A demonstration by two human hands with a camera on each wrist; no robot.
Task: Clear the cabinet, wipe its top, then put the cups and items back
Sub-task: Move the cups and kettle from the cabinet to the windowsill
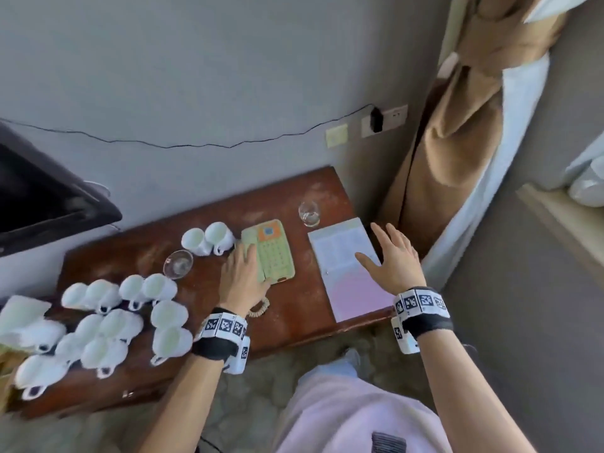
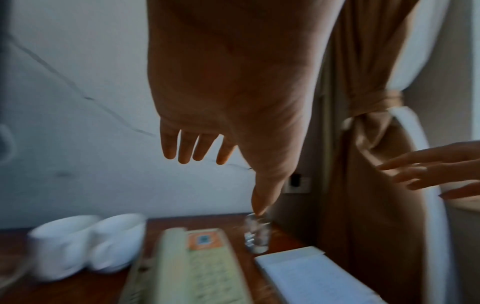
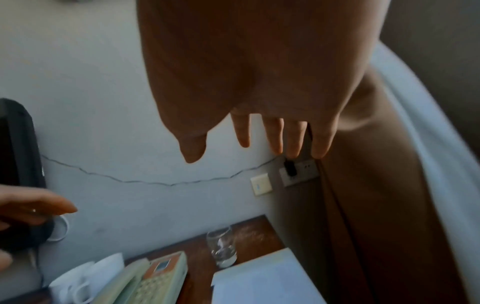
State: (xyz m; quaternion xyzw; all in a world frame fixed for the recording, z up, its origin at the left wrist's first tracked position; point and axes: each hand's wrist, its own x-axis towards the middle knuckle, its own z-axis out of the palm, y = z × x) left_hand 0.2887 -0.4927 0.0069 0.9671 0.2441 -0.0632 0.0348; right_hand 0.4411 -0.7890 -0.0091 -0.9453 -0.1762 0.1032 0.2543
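The brown wooden cabinet (image 1: 294,308) carries several white cups (image 1: 108,322) crowded at its left end, and two more cups (image 1: 209,238) at the back. A beige phone (image 1: 274,253) (image 2: 197,267) lies in the middle. My left hand (image 1: 251,266) (image 2: 223,181) hovers over its handset with straight fingers, holding nothing. A clear glass (image 1: 309,213) (image 3: 222,248) stands behind a white and pink paper pad (image 1: 343,256) (image 3: 259,281). My right hand (image 1: 376,246) (image 3: 241,154) is spread open above the pad's right edge. Another glass (image 1: 178,263) sits left of the phone.
A black TV (image 1: 39,197) stands at the far left. A tied tan curtain (image 1: 457,142) hangs right of the cabinet. A wall socket (image 1: 382,120) holds a plug, and its cable runs along the wall. The phone's coiled cord (image 1: 260,308) lies near the front edge.
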